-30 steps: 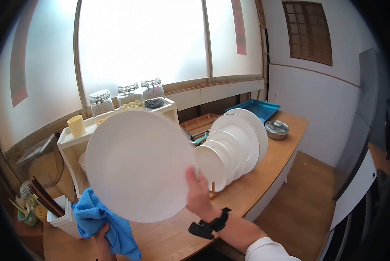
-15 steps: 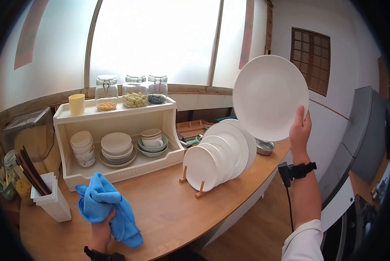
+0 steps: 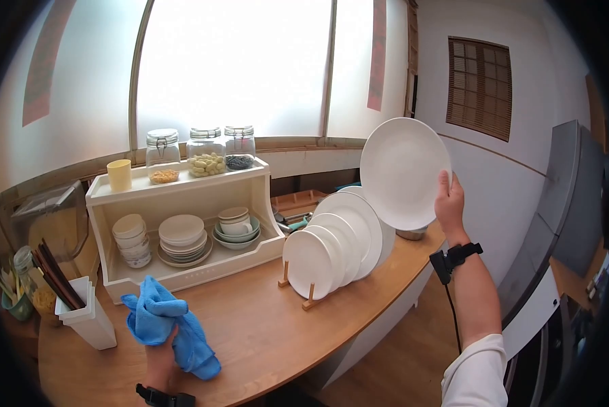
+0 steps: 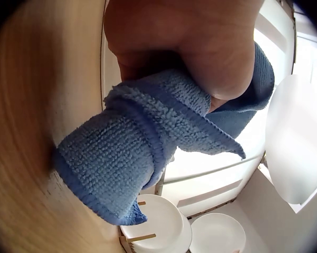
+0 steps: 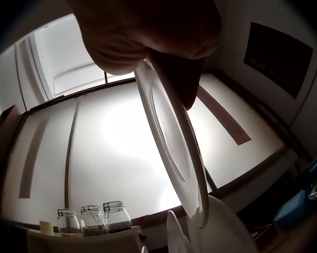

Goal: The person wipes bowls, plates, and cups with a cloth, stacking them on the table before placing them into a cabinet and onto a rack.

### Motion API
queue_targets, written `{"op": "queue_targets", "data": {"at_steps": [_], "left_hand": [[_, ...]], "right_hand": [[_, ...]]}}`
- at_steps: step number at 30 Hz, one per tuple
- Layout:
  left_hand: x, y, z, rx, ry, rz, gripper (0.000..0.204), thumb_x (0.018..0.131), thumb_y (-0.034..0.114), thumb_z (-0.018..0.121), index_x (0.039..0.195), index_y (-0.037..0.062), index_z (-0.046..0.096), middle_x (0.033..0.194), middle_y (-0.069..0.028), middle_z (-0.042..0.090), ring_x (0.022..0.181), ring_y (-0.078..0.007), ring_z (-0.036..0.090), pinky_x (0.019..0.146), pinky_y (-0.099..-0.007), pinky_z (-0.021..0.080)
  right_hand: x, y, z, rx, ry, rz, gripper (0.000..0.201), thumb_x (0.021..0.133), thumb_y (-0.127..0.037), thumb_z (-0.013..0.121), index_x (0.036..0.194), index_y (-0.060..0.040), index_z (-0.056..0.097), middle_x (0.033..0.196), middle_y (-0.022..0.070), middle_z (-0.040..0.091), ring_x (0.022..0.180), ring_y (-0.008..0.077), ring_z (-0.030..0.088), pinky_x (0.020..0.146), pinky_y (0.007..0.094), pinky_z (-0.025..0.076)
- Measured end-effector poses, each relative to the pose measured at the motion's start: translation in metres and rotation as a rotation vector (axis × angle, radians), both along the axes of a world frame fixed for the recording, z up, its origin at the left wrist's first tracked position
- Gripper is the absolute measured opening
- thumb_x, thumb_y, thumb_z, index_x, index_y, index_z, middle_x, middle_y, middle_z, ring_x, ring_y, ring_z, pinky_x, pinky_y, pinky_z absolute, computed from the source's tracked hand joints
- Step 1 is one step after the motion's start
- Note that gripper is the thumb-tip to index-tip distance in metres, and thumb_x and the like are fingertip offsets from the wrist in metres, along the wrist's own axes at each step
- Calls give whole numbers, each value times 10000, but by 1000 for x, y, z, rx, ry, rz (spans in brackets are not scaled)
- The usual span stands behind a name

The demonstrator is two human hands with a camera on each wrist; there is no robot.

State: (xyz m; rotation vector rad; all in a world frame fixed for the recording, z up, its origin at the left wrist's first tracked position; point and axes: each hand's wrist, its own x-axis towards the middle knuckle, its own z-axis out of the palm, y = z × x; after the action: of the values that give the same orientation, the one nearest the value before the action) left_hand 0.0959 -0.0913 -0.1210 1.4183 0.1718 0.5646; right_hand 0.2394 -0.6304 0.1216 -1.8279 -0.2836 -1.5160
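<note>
A large white plate (image 3: 403,173) is held up by its right edge in the right hand (image 3: 451,209), thumb on the front face. In the right wrist view the plate (image 5: 171,137) appears nearly edge-on below the right hand (image 5: 153,31). Behind and below it, several white plates (image 3: 309,263) stand upright in a wooden rack (image 3: 309,302). The left hand (image 3: 160,354) grips a bunched blue cloth (image 3: 175,325) above the table's near left part. The left wrist view shows the cloth (image 4: 116,147) hanging from the left hand (image 4: 185,42).
A white shelf (image 3: 189,277) holds bowls, small plates and cups, with glass jars (image 3: 206,156) and a yellow cup (image 3: 120,176) on top. At left stand a white container (image 3: 90,322) of dark sticks and a jar. A metal pot (image 3: 411,235) is partly hidden behind the raised plate.
The right hand has carried the large plate from in front of the shelf to the right, raising it, then lowering it slightly. The left hand still holds the cloth.
</note>
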Motion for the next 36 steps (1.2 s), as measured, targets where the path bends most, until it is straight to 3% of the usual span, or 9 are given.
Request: {"op": "queue_targets", "data": {"at_steps": [12,18,24,26,36], "left_hand": [[2,15,-15,93,58,68,588,876,180,675,1366,-13,411,1334,-127,497,1200,-238,495,1025,-363,404],[-6,3,3,148,90,65,585,888,188,665,1373,-10,403,1345,-127,488,1213,-242,487,1036,-371,396],[-1,15,-13,217,92,74,589,887,183,667,1377,1,397,1362,-133,477,1230,-256,477,1043,-378,388],[3,22,-24,372,63,131,591,864,183,696,1356,3,421,1324,-118,501,1181,-249,504,1015,-368,413],[-5,17,-16,431,18,46,593,876,149,681,1378,19,392,1347,-114,479,1210,-246,481,1042,-372,394]], "right_hand": [[33,15,-41,-135,169,39,375,993,-313,461,1142,9,585,953,227,664,891,388,633,793,389,489],[57,22,-65,-153,218,87,390,986,-318,467,1182,-1,580,978,240,662,923,399,635,801,396,494],[62,27,-77,-191,330,89,381,979,-323,465,1163,-14,590,955,242,661,912,410,631,783,410,495],[65,27,-80,-198,352,97,376,978,-323,465,1154,-16,592,958,243,660,916,411,628,786,415,492],[85,21,-94,-232,481,133,408,973,-343,472,1173,-8,589,1025,253,652,983,408,613,845,416,478]]}}
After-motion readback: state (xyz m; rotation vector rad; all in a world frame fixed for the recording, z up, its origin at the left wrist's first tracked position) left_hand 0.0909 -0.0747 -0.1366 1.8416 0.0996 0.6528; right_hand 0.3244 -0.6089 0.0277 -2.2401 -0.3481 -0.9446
